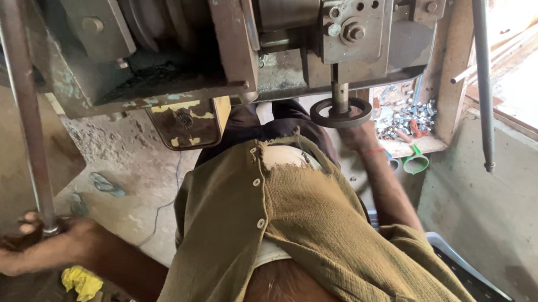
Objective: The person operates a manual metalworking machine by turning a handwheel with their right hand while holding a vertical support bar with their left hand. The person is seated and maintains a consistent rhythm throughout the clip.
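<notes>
Under the press [228, 32], your left hand [22, 244] wraps its grip around the lever [18, 75]; your right hand [358, 134] reaches beneath the ring [341, 112], grip hidden.

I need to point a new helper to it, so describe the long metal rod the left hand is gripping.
Start at the big worn metal machine filling the top of the view. At its left side a long grey rod slants downward into the left hand. A thinner, darker rod hangs free at the right, with no hand on it.

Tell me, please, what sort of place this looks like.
Probably a small metalworking workshop: a heavy worn machine with a handwheel, a tray of small metal parts, and the left hand gripping a long steel lever.
</notes>
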